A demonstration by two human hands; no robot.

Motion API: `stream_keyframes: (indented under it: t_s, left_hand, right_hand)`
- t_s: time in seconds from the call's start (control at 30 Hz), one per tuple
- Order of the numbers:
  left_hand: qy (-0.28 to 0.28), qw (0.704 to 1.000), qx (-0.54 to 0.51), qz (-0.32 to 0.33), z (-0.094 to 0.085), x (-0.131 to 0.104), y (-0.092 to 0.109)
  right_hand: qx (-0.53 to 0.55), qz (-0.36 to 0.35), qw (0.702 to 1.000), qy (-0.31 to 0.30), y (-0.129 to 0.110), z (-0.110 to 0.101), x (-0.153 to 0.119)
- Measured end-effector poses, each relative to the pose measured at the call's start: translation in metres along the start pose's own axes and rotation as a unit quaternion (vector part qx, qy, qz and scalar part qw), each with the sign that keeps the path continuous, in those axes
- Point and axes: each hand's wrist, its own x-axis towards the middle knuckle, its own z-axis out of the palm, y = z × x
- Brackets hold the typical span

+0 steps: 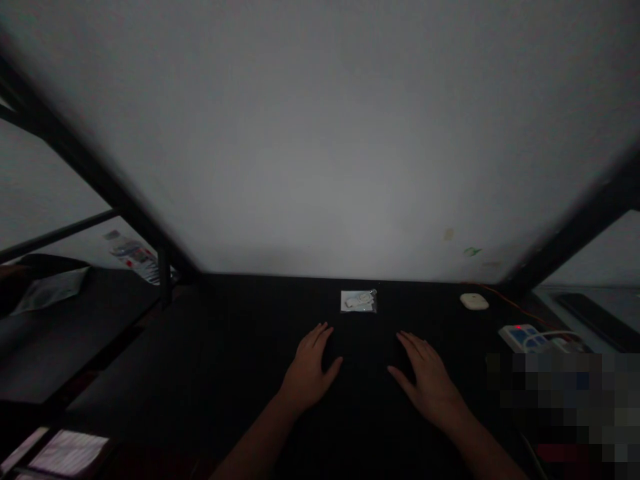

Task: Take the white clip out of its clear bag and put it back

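My left hand [310, 370] rests on the black tabletop [240, 333], thumb spread from the fingers, holding nothing. To its right, my right hand [425, 377] lies open in the same way, its thumb pointing toward the left hand. Beyond the gap between them, near the wall, is a small clear packet [359, 301] with a white card and a light-coloured item inside. Neither hand touches the packet.
A white rounded case [474, 302] stands at the back right. Nearer is a power strip [525, 338] with a red light and a white cable. Dark metal bars [143, 237] frame the left side, with plastic packaging [133, 257] beside them. A pixelated patch covers the lower right.
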Motion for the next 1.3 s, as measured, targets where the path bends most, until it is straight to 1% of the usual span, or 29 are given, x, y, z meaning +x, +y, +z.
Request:
stream_keyframes:
  t_s: [0.07, 0.2, 0.33, 0.47, 0.67, 0.8, 0.9, 1.2, 1.3]
  left_hand:
    - [-0.007, 1.000, -0.010, -0.002, 0.003, 0.015, 0.000]
    - [-0.003, 1.000, -0.020, 0.003, 0.010, 0.044, -0.002]
    - [-0.003, 1.000, -0.022, 0.007, 0.019, 0.068, -0.002]
    - [0.006, 1.000, -0.019, 0.020, 0.027, 0.085, -0.002]
    - [0.020, 0.999, -0.008, 0.034, 0.035, 0.105, -0.002]
    - [0.023, 0.999, -0.009, 0.040, 0.038, 0.115, -0.001]
    - [0.033, 0.999, -0.007, 0.037, 0.039, 0.119, -0.003]
    - [0.085, 0.994, -0.054, 0.042, 0.043, 0.121, -0.012]
    - [0.098, 0.992, -0.074, 0.039, 0.044, 0.121, -0.012]
  right_hand:
    - [0.015, 0.009, 1.000, -0.013, 0.000, -0.002, 0.013]
    - [0.044, 0.015, 0.999, 0.004, 0.002, 0.000, 0.036]
    - [0.053, 0.010, 0.999, 0.003, 0.004, 0.007, 0.057]
    - [0.056, 0.002, 0.998, 0.003, 0.000, 0.010, 0.077]
    - [0.057, 0.006, 0.998, -0.004, -0.005, 0.009, 0.104]
    - [0.063, 0.008, 0.998, 0.004, -0.002, 0.012, 0.119]
    - [0.071, 0.008, 0.997, 0.019, 0.000, 0.018, 0.126]
    - [0.109, -0.042, 0.989, 0.090, 0.004, 0.034, 0.129]
    - [0.127, -0.025, 0.985, 0.112, 0.001, 0.034, 0.129]
